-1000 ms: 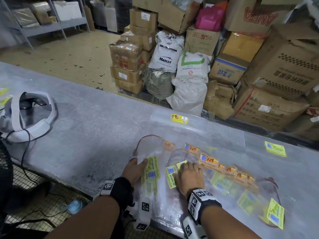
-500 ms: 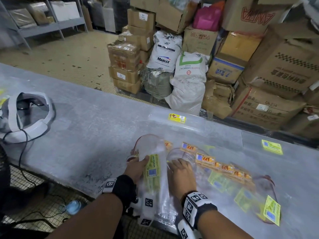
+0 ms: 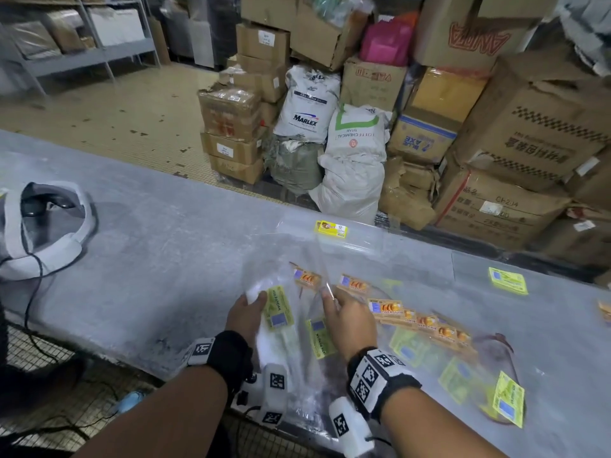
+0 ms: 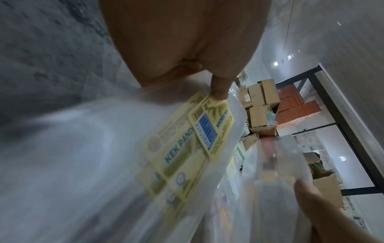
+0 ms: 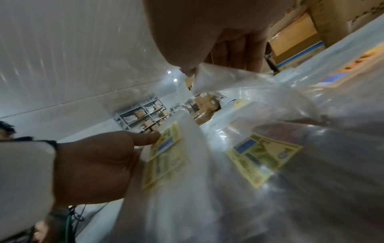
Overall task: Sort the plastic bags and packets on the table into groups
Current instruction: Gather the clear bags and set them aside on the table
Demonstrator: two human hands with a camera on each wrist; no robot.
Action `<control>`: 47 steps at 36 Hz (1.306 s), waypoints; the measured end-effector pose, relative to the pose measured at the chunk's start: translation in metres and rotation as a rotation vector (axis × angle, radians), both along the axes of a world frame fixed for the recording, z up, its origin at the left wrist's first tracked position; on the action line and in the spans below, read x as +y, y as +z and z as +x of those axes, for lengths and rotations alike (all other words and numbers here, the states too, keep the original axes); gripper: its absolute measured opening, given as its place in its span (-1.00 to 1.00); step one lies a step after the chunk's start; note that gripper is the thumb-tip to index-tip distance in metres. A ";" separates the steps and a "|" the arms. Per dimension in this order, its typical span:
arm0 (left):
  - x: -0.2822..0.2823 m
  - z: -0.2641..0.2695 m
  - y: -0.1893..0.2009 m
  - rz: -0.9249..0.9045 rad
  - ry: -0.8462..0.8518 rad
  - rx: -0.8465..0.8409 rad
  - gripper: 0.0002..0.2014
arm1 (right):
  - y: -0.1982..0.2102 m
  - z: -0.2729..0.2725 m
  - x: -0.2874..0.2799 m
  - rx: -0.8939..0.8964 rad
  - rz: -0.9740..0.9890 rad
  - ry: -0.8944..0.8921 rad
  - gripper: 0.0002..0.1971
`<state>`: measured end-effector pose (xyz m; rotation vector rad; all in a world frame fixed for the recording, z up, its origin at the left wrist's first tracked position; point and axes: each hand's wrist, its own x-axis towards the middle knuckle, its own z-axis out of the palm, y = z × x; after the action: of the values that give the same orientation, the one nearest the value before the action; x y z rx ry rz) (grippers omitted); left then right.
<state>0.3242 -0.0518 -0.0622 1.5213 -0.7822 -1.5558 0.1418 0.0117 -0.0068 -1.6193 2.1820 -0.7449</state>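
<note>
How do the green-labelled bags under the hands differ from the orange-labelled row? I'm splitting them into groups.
The green-labelled bags carry yellow-green labels with a blue block; the orange-labelled row has orange labels. The green-labelled bags are gripped by the left hand; the orange-labelled row lies fanned out, untouched, beyond the right hand. Both are clear plastic.

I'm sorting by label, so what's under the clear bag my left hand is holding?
Under that clear bag, held by the left hand, more yellow-green labels show through, stacked. How many bags lie beneath is unclear; blur and overlapping plastic hide that.
</note>
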 end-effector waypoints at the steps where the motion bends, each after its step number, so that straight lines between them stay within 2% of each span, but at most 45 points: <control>1: 0.000 -0.002 0.001 -0.005 -0.006 0.001 -0.76 | 0.003 0.004 -0.001 -0.002 -0.006 0.021 -0.62; 4: -0.008 -0.007 -0.016 -0.004 -0.049 0.011 -0.40 | 0.009 0.020 -0.001 -0.021 0.031 0.105 -0.63; 5: -0.008 -0.010 -0.014 -0.004 -0.072 0.023 -0.42 | 0.010 0.025 -0.001 -0.017 0.046 0.135 -0.65; 7: -0.002 -0.019 0.006 -0.025 -0.093 0.097 -0.67 | 0.010 0.034 -0.002 -0.007 0.080 0.185 -0.67; 8: -0.001 -0.023 0.011 -0.030 -0.104 0.137 -0.72 | 0.008 0.037 -0.003 -0.003 0.090 0.210 -0.69; 11: -0.002 -0.027 0.013 -0.019 -0.112 0.194 -0.58 | 0.002 0.046 -0.005 0.051 0.067 0.275 -0.66; 16: -0.002 -0.017 0.009 -0.024 -0.135 0.184 -0.29 | -0.010 0.055 -0.006 0.130 0.078 0.336 -0.43; 17: -0.002 -0.014 0.006 -0.041 -0.126 0.157 -0.33 | -0.011 0.057 -0.005 0.146 0.074 0.365 -0.43; 21: 0.002 0.002 0.002 -0.067 -0.043 0.067 -0.70 | -0.006 0.059 -0.004 0.038 0.085 0.385 -0.51; 24: 0.000 0.020 -0.004 -0.073 0.005 0.014 -0.76 | -0.010 0.054 -0.005 0.039 0.083 0.338 -0.41; 26: -0.003 0.031 -0.010 -0.062 0.031 0.000 -0.76 | -0.013 0.044 -0.007 0.077 0.171 0.272 -0.55; 27: -0.005 0.038 -0.014 -0.052 0.043 0.002 -0.71 | -0.015 0.038 -0.008 0.121 0.229 0.249 -0.59; 28: -0.011 0.047 -0.030 -0.036 0.068 0.005 -0.57 | -0.020 0.032 -0.008 0.173 0.275 0.237 -0.57; 30: -0.031 0.067 -0.078 -0.006 0.088 0.002 -0.15 | -0.029 0.026 -0.006 0.255 0.336 0.229 -0.47; 31: -0.037 0.075 -0.095 0.004 0.089 0.006 -0.04 | -0.034 0.025 -0.005 0.286 0.363 0.224 -0.41; 32: -0.042 0.080 -0.102 0.004 0.094 0.013 -0.03 | -0.039 0.025 -0.004 0.315 0.383 0.229 -0.36; 33: -0.043 0.082 -0.099 0.019 0.087 0.015 -0.08 | -0.044 0.024 -0.003 0.337 0.410 0.236 -0.32; 35: -0.032 0.077 -0.063 0.012 0.073 0.004 -0.20 | -0.050 0.024 -0.001 0.365 0.456 0.252 -0.27; 37: -0.027 0.077 -0.047 0.006 0.064 -0.005 -0.28 | -0.053 0.025 0.000 0.394 0.452 0.253 -0.29; 41: -0.036 0.088 -0.076 0.028 0.088 -0.006 -0.14 | -0.050 0.029 -0.001 0.407 0.440 0.249 -0.47; 43: -0.032 0.085 -0.067 0.040 0.100 0.003 -0.08 | -0.046 0.030 -0.003 0.389 0.436 0.233 -0.52; 46: -0.021 0.078 -0.043 0.004 0.073 -0.024 -0.44 | -0.039 0.030 -0.005 0.317 0.387 0.189 -0.59; 47: -0.014 0.071 -0.024 -0.004 0.060 -0.043 -0.50 | -0.037 0.031 -0.006 0.278 0.369 0.170 -0.61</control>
<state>0.3952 -0.0659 -0.0862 1.5661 -0.7573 -1.4811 0.1728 0.0059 -0.0434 -1.7570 2.1608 -0.0617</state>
